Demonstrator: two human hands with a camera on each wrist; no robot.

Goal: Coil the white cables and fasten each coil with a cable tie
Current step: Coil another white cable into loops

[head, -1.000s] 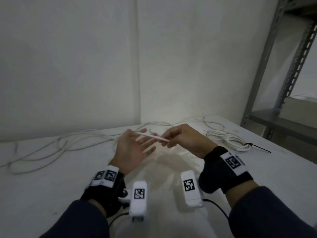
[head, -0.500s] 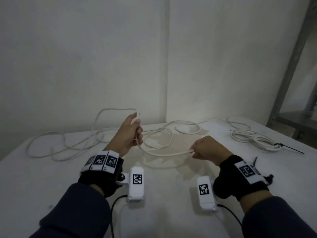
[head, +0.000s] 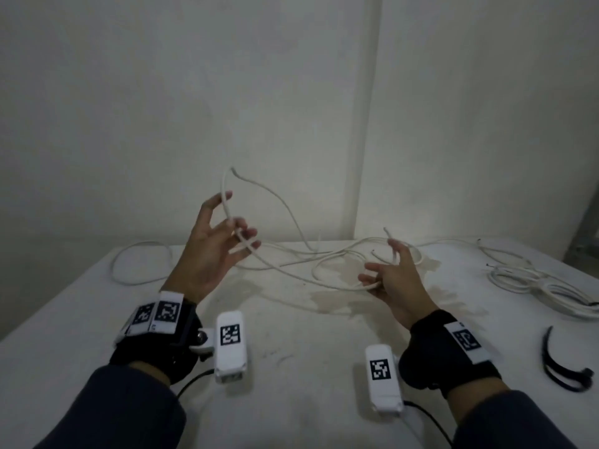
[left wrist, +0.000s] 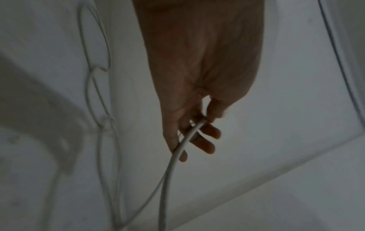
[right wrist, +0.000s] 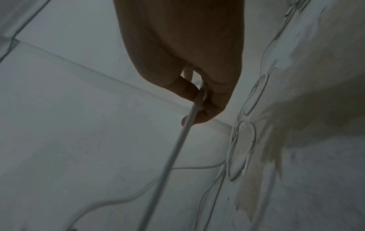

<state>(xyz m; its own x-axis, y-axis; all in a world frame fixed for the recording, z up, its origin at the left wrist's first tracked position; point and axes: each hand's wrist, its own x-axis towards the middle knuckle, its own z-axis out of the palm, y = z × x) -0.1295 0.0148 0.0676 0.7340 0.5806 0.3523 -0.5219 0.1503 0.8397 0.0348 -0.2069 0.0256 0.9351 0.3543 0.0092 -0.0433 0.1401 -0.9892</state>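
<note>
A long white cable (head: 296, 276) sags just above the white table (head: 291, 367) between my two hands. My left hand (head: 236, 218) is raised, fingers spread, and pinches the cable near its free end, which sticks up above the thumb. In the left wrist view the cable (left wrist: 171, 159) runs from under the thumb across the fingers (left wrist: 205, 146). My right hand (head: 382, 272) is lower and to the right, pinching the same cable (right wrist: 177, 145) between thumb and fingers (right wrist: 205, 115). Another cable end stands up by its index finger.
A coiled white cable (head: 534, 283) lies at the right of the table. Loose black cable ties (head: 557, 367) lie at the near right. More loose white cable (head: 142, 264) loops at the back left. A wall stands behind; a metal shelf post (head: 591, 222) is at the right edge.
My left hand has lifted the cable end higher and its fingers have spread from a fist. My right hand's fingers have loosened while it keeps hold of the cable.
</note>
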